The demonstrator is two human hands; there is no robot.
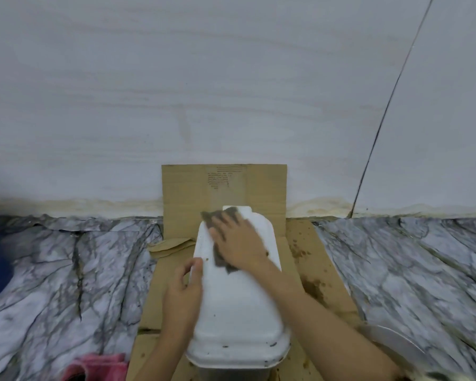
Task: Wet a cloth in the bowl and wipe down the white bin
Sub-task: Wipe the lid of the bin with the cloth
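One white bin (237, 292), one cloth (217, 237), two hands: right hand (238, 243), left hand (183, 295).

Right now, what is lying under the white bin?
Flattened brown cardboard lies under the white bin, spreading out on both sides and standing up against the wall behind. It carries brown stains on the right. The part directly beneath the bin is covered and cannot be seen.
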